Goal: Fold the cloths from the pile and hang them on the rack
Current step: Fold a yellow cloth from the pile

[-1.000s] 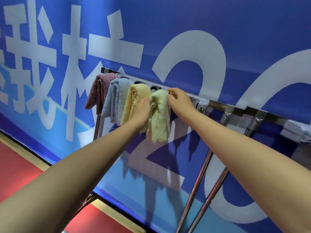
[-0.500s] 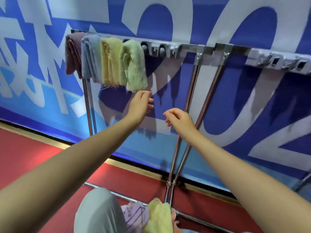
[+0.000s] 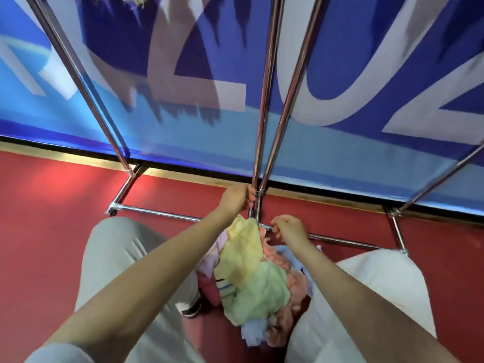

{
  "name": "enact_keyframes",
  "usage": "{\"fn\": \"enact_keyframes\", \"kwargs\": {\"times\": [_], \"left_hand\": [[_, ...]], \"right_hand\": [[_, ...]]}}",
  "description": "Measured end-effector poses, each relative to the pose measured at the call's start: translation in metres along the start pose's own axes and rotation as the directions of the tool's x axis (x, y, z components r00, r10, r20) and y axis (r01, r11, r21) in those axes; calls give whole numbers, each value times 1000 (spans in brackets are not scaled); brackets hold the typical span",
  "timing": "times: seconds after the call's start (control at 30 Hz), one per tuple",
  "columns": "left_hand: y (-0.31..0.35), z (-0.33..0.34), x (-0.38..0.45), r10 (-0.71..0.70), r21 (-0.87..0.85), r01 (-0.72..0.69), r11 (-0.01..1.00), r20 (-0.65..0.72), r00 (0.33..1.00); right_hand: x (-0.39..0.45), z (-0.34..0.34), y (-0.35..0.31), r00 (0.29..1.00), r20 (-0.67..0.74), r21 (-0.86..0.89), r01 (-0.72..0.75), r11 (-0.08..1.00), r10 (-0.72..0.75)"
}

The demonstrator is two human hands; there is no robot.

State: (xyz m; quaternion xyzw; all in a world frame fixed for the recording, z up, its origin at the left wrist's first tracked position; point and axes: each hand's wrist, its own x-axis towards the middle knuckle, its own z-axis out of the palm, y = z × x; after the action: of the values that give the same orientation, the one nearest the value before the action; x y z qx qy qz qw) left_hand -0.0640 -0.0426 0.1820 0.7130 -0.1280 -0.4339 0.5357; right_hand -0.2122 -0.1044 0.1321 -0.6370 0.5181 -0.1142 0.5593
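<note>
A blue banner (image 3: 366, 48) with large pale numerals fills the upper half of the view, standing behind everything else. Below it lies a red floor (image 3: 47, 205). The chrome rack (image 3: 264, 100) stands in front of the banner: slanted uprights run down to a low horizontal bar just above the floor, and the left corner carries a small caster. The person's knees in light grey trousers (image 3: 117, 258) frame the lower part of the view, with a dark shoe showing by the left leg.

Between the knees, on the floor just in front of the rack's low bar, lies the pile of cloths (image 3: 251, 284), crumpled together: a yellow cloth (image 3: 243, 247) on top nearest the bar, a pale green cloth (image 3: 262, 289) below it, with pink, peach, striped and light blue pieces around them.

Both arms reach forward over the pile. The left hand (image 3: 235, 199) hangs with fingers loosely curled beside the central uprights, holding nothing. The right hand (image 3: 288, 227) hovers above the far edge of the pile, fingers loosely bent and also bare.

At the top edge, the lower fringes of hung cloths (image 3: 136, 0) just show.
</note>
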Motion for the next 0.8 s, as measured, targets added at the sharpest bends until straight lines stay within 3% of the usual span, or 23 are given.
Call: {"fn": "enact_keyframes", "kwargs": {"times": [0.17,0.23,0.4,0.6,0.8], "left_hand": [[-74,2,37,-201,67,201,977,-2,979],[-102,-1,54,-207,165,210,964,-33,978],[-170,-20,99,-230,468,249,848,-100,968],[-233,-25,119,-306,574,334,748,-148,940],[-289,-17,127,-275,553,315,771,-157,948]], "right_hand": [[23,30,73,976,53,20,-213,977,212],[32,42,100,962,57,-6,-266,964,266],[56,66,152,947,97,-145,-292,945,307],[89,91,185,926,117,-316,-308,897,359],[113,110,205,895,215,-399,-284,872,390]]}}
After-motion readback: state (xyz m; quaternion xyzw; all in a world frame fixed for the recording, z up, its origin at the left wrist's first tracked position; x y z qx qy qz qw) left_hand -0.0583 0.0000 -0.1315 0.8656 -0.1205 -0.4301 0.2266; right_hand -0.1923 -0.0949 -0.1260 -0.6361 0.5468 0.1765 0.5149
